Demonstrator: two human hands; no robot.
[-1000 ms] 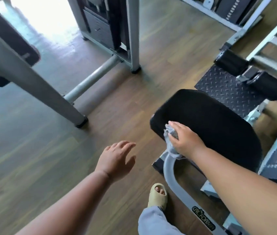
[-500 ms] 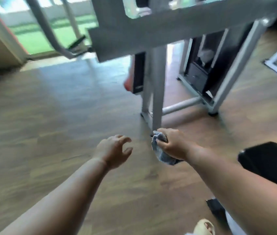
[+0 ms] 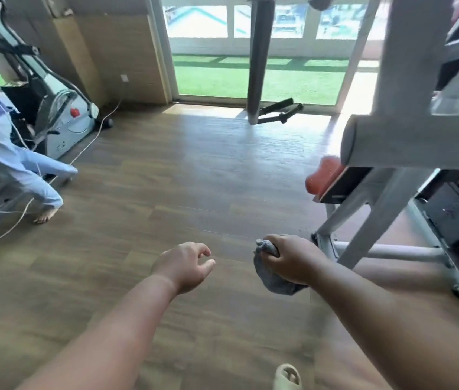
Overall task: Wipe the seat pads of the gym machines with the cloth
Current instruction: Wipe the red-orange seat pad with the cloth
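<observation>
My right hand [image 3: 288, 258] is closed around a bunched grey cloth [image 3: 271, 278], held in the air above the wooden floor. My left hand [image 3: 186, 264] hovers beside it to the left, empty, with its fingers loosely curled and apart. An orange-red seat pad [image 3: 322, 175] on a grey-framed gym machine [image 3: 374, 201] stands to the right, beyond my right hand and apart from it. No black seat pad is in view.
A thick grey bar [image 3: 408, 142] of the machine juts out at the right. A person in light blue trousers [image 3: 22, 170] stands at the left by an exercise bike [image 3: 62, 108], with cables on the floor. A dark post [image 3: 259, 57] stands before the glass doors.
The view swung left, away from the black seat pad. My right hand came off that pad with the cloth and now holds it in the air. The left hand stayed empty.
</observation>
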